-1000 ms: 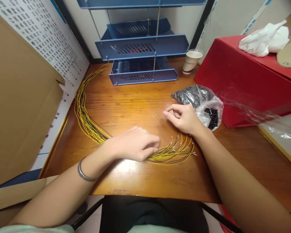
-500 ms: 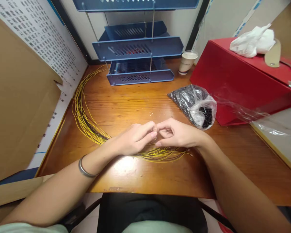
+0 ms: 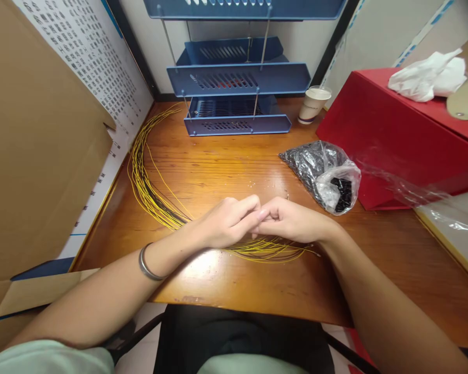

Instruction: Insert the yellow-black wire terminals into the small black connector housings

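Observation:
My left hand [image 3: 232, 222] is closed in a pinch, thumb against the bent index finger, above the front part of a long curved bundle of yellow and dark wires [image 3: 150, 200]. From the other side my right hand [image 3: 294, 221], also with its fingers closed, meets it fingertip to fingertip. Whatever sits between the fingers is hidden. Loose wire ends stick out below my right hand. A clear plastic bag [image 3: 310, 163] of small black pieces lies open-mouthed beyond my right hand.
Blue stacked trays [image 3: 237, 124] stand at the back, with a paper cup [image 3: 313, 106] beside them. A red box [image 3: 398, 140] topped with crumpled white tissue [image 3: 427, 78] fills the right. Cardboard [image 3: 42, 156] lines the left. Tiny bits lie on the wooden table [image 3: 218, 171].
My hands have come together, the right fingers closing against the left fingertips where a gap showed before. The whole view has shifted slightly, so the scene sits further right.

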The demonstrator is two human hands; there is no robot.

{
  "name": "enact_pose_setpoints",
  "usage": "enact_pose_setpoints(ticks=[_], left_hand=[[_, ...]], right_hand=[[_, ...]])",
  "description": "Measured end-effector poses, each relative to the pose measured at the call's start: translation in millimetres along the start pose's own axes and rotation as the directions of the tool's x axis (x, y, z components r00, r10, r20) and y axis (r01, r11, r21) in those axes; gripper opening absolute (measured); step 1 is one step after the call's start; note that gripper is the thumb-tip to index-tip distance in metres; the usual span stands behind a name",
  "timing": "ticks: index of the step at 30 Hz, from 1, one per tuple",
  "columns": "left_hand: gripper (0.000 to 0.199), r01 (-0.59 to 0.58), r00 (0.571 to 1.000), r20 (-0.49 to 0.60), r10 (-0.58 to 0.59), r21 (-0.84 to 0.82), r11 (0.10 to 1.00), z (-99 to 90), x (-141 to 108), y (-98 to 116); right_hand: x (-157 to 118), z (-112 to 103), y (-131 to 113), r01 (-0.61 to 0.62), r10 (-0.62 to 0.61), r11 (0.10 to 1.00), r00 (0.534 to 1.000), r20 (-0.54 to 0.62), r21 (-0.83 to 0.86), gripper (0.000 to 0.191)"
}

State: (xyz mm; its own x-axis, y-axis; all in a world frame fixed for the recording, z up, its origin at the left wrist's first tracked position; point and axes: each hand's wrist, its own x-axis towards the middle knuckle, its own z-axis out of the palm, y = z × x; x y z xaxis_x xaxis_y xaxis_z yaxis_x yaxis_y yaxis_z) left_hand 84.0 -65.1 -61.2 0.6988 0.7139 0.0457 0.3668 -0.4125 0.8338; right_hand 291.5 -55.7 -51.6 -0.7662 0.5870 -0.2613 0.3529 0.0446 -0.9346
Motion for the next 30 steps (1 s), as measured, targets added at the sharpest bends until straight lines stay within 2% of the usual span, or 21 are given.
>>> enact_pose_setpoints(ticks=[3,7,10,13,17,23,27,30], left_hand=[[0.044,-0.030,1.000,-0.004,0.031,0.097,0.995,-1.4,1,-1],[0.050,-0.103,0.991,0.092,0.095,0.086,0.991,-0.6,1,-2],[0.052,-0.150,0.982,0.131,0.136,0.107,0.983,1.7,1,-4],[0.052,-0.177,0.979,0.128,0.158,0.157,0.972,3.6,1,-4],[0.050,-0.161,0.985,0.083,0.149,0.167,0.973,3.4,2,-4],[0.049,-0.173,0.985,0.047,0.168,0.151,0.973,3.6,3,-6],[0.049,-0.159,0.987,0.050,0.154,0.146,0.976,4.2,2,-4],[0.050,-0.127,0.990,0.076,0.117,0.148,0.981,2.9,2,-1]], right_hand=[[-3,-3,2,0.001,-0.001,1.000,1.000,-0.025,-0.007,0.028],[-7,-7,1,0.097,-0.089,0.989,0.993,-0.077,0.110,0.026],[-8,-9,0,0.173,-0.143,0.962,0.978,-0.149,0.211,0.032],[-8,-8,0,0.215,-0.147,0.935,0.958,-0.246,0.282,0.041],[-4,-5,1,0.247,-0.145,0.921,0.935,-0.324,0.302,0.041],[3,2,2,0.300,-0.192,0.894,0.928,-0.318,0.334,0.035],[7,6,5,0.283,-0.148,0.889,0.922,-0.359,0.360,0.037],[9,5,6,0.363,-0.107,0.789,0.876,-0.471,0.496,0.040]])
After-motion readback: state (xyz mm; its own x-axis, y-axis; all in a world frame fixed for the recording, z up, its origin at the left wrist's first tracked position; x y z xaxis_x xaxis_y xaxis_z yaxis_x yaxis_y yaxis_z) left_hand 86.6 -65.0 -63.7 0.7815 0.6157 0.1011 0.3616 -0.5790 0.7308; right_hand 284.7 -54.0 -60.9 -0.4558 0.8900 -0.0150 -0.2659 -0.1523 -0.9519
